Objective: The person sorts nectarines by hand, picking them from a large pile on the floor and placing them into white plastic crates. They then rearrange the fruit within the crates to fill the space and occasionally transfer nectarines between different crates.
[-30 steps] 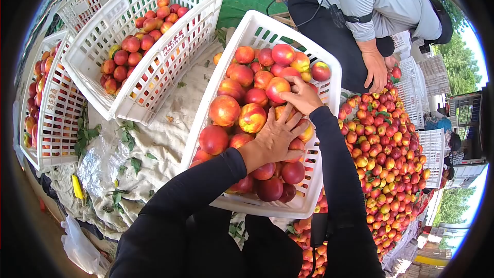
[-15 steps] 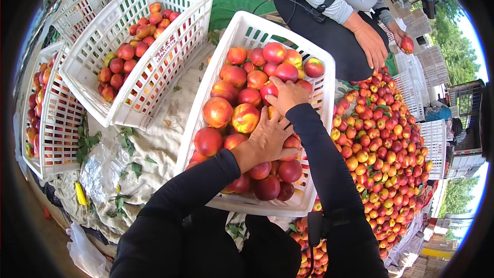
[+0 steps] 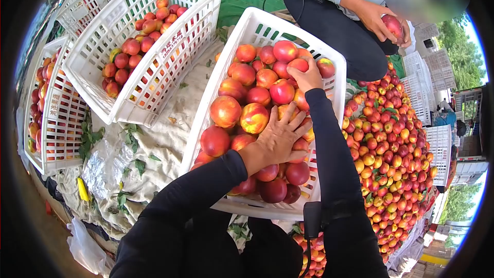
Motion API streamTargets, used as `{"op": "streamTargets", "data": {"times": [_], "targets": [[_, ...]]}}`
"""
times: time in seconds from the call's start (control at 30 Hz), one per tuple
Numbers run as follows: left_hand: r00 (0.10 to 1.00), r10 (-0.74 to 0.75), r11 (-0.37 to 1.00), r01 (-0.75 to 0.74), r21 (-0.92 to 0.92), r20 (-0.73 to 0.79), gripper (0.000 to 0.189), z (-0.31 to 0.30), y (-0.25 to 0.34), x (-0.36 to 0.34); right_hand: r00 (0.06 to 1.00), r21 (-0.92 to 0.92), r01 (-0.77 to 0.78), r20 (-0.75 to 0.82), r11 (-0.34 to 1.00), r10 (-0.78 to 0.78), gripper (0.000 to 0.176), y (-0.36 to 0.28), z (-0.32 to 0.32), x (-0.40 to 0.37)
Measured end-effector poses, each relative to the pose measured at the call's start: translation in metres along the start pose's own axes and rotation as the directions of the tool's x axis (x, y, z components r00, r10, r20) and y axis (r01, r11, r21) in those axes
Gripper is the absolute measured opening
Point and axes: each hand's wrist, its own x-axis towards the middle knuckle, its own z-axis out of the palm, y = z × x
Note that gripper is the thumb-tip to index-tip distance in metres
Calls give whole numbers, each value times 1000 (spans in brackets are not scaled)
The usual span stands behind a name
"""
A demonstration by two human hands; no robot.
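A white slotted crate [image 3: 339, 85] stands before me, holding several layers of red and yellow nectarines [image 3: 224, 111]. My left hand [image 3: 276, 136] rests over the fruit near the crate's middle, its fingers spread. Farther back, my right hand [image 3: 310, 78] has its fingers curled around a nectarine [image 3: 298, 65] at the upper right of the crate. Part of that fruit is hidden by the fingers. Under my left hand, several nectarines are partly covered.
A large nectarine pile [image 3: 391, 159] lies to the right. Two part-filled crates, a larger one [image 3: 159, 80] and a smaller one [image 3: 60, 123], stand left. A co-worker's hand [image 3: 374, 18] holds a nectarine [image 3: 392, 25]. Plastic bag [image 3: 87, 247] and leaves [image 3: 139, 167] lie on the ground.
My right hand has moved farther back and right across the fruit, from one nectarine to another. My left hand stays spread over the fruit. The co-worker has brought both hands to a nectarine.
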Motion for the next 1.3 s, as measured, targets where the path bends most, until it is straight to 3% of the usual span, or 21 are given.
{"op": "streamTargets", "data": {"times": [0.03, 0.1, 0.17, 0.23, 0.3, 0.33, 0.37, 0.5, 0.57, 0.7, 0.77, 0.83, 0.87, 0.9, 0.97, 1.03, 1.07, 1.1, 1.13, 1.3], "targets": [[1000, 5, 1000, -5, 1, -22, 75, -1, -2, 2, 986, 88, 133, -117, 987, -122, 68, 0, 3, -6], [999, -13, 1000, 13, 7, 48, 76, -5, -1, 3, 916, 83, 377, -179, 923, -358, 65, -13, 5, -23], [980, -33, 999, 25, 44, 195, 76, -9, 0, 6, 794, -55, 601, -79, 798, -603, 66, -35, 9, -39], [965, -24, 999, 16, 33, 260, 76, -12, -1, 7, 726, -105, 682, 218, 724, -652, 64, -42, 20, -48], [948, -26, 1000, 20, 25, 316, 76, -1, -4, 4, 669, 41, 694, 335, 719, -664, 57, -41, 44, -51], [989, -13, 999, 8, 34, 149, 76, 22, -8, -1, 661, 44, 701, 338, 712, -670, 57, -42, 49, -47], [1000, 3, 999, -2, 42, -20, 76, 35, -10, -6, 703, 48, 656, 326, 754, -632, 55, -41, 53, -46], [984, 96, 995, -89, 53, -151, 67, 19, -5, -3, 808, 66, 505, 313, 861, -498, 53, -48, 58, -47], [982, -18, 988, -12, -157, -188, 68, 24, -6, 0, 830, -95, 528, 268, 844, -489, 56, -51, 57, -55], [983, 14, 999, -5, 52, -184, 64, 22, -7, -2, 861, -131, 472, 284, 872, -423, 53, -61, 60, -48], [1000, -6, 991, 5, 135, 5, 74, 32, -8, 1, 884, -187, 427, 292, 885, -365, 52, -61, 57, -46], [1000, 19, 999, -19, 48, -5, 75, 22, -8, 2, 862, -324, 490, 318, 809, -395, 54, -61, 58, -39], [999, 34, 999, -34, -36, -6, 75, 16, -9, 1, 853, -256, 500, 311, 827, -419, 53, -59, 53, -33], [1000, 28, 999, -28, -31, -6, 75, 9, -9, 1, 831, -179, 552, 193, 815, -521, 49, -54, 53, -22], [997, -9, 998, 13, -55, 75, 77, 0, -4, 3, 769, -365, 575, -67, 733, -636, 46, -58, 35, 3], [999, 3, 997, -1, -71, 32, 77, 3, -4, 4, 815, -557, 469, -27, 686, -579, 51, -60, 21, 20], [999, -7, 998, 9, -61, 34, 79, 3, -3, 4, 816, -554, 467, -30, 689, -577, 51, -58, 19, 30], [999, -21, 999, 23, -48, 32, 80, 3, -3, 4, 882, -608, 396, 43, 688, -469, 54, -58, 19, 38], [994, -5, 995, -6, -101, -105, 72, 8, -4, 3, 931, -663, 330, 111, 672, -348, 56, -58, 22, 45], [999, -19, 997, 17, -78, -29, 77, 7, -4, 3, 907, -732, 360, 129, 579, -401, 60, -57, 30, 48]]}}
